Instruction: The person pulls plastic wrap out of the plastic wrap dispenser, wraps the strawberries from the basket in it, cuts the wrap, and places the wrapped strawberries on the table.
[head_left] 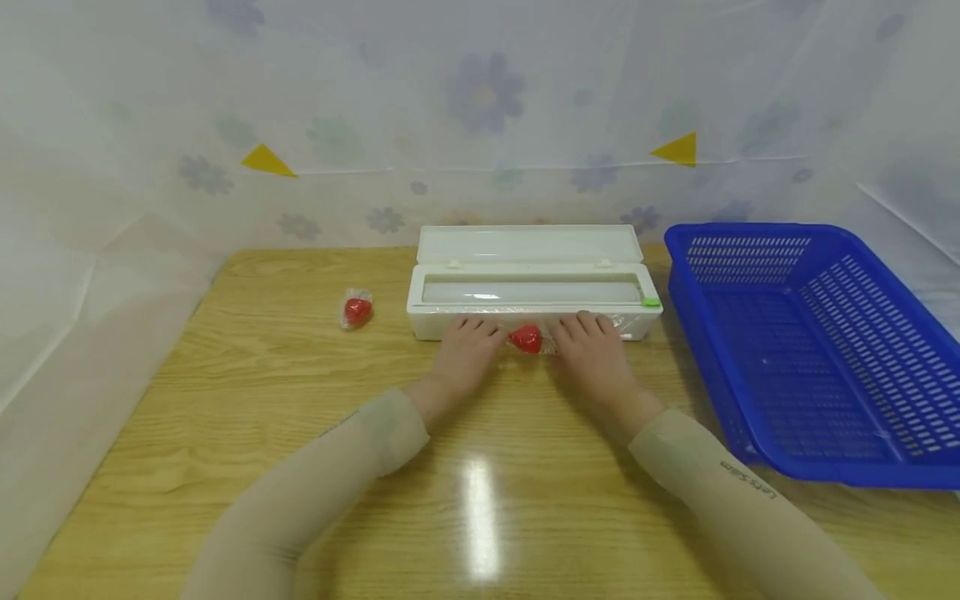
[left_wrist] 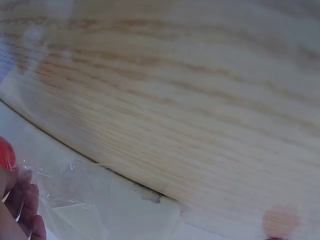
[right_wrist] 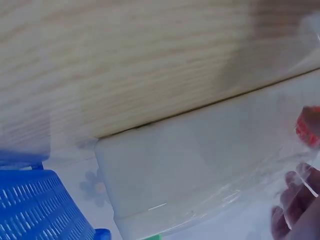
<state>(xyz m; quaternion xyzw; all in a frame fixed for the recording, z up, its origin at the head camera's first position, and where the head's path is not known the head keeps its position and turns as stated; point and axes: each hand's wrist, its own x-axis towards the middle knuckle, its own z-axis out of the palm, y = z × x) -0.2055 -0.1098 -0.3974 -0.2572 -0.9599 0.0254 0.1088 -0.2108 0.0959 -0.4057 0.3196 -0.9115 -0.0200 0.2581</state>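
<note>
A white plastic-wrap dispenser sits on the table with its lid raised and a roll inside. Clear plastic wrap hangs down its front. In that wrap lies a small red, strawberry-like piece, between the two hands. My left hand pinches the film to the left of the red piece, its fingers bent in the left wrist view. To the right of it, my right hand grips the film against the dispenser's front, fingers curled in the right wrist view. Both thumbs are partly hidden.
A second red piece, wrapped in film, lies on the wooden table left of the dispenser. To the right stands a blue plastic basket. A green slider sits at the dispenser's right end. A flowered curtain hangs behind.
</note>
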